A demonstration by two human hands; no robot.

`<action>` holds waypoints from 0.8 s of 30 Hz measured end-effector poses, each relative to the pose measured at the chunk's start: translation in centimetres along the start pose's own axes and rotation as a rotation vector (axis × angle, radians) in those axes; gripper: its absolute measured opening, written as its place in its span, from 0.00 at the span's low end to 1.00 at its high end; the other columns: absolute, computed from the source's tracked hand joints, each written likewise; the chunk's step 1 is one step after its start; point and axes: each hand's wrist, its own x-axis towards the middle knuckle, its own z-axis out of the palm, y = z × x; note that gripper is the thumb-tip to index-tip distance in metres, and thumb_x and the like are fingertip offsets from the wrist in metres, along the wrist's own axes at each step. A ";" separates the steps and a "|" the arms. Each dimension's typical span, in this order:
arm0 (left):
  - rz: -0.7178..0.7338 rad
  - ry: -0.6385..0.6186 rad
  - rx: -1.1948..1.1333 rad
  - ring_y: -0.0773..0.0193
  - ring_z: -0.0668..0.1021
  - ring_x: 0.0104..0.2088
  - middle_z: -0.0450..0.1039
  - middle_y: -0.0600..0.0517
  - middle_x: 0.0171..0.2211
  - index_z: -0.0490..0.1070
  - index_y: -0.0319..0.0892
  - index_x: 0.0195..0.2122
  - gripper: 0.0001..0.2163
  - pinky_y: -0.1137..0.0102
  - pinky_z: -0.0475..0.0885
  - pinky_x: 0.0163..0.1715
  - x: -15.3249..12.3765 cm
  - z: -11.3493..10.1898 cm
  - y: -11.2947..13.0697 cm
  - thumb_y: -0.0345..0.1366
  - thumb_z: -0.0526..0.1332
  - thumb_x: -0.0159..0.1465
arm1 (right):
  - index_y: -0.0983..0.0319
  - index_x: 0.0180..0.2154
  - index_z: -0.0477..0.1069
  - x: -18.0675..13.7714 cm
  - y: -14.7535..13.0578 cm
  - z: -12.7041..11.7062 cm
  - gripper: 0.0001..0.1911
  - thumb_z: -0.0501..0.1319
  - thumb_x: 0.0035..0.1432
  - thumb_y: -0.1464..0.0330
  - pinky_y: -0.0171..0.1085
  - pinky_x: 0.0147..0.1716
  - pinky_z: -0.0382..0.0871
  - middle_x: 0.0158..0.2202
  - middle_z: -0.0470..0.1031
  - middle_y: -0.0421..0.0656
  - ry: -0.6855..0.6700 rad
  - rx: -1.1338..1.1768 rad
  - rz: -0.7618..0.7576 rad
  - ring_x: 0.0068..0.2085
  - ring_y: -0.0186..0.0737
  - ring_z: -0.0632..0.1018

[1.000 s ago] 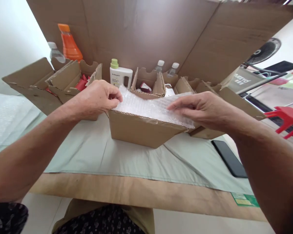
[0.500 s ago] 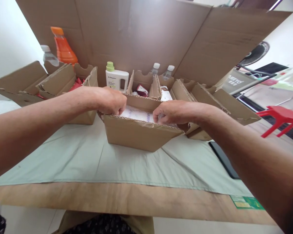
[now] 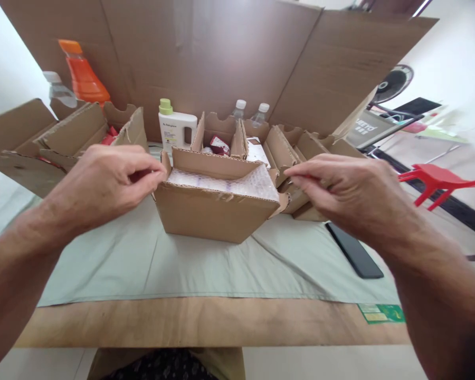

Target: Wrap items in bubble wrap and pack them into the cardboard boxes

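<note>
Probably light and easily dented, the box is best held by its stiff corrugated side flaps. The left hand and right hand pinch those flaps. Brown and open, it sits mid-bench, bubble wrap filling it.

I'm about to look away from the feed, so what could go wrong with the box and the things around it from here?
1. The bubble wrap lies loose at the top of the box and might catch under a flap.
2. The left hand and right hand grip flaps at opposite sides; uneven pulls could skew the box on the cloth.
3. The phone lies close to the right forearm and could get knocked.
</note>
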 end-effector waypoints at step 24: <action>-0.506 -0.002 -0.745 0.41 0.72 0.66 0.65 0.38 0.69 0.61 0.45 0.68 0.38 0.46 0.71 0.63 -8.1 9.2 -2.6 0.51 0.71 0.60 | 0.58 0.55 0.71 -7.0 -2.6 10.9 0.34 0.65 0.57 0.42 0.51 0.46 0.77 0.54 0.80 0.52 -0.030 0.855 0.556 0.50 0.55 0.81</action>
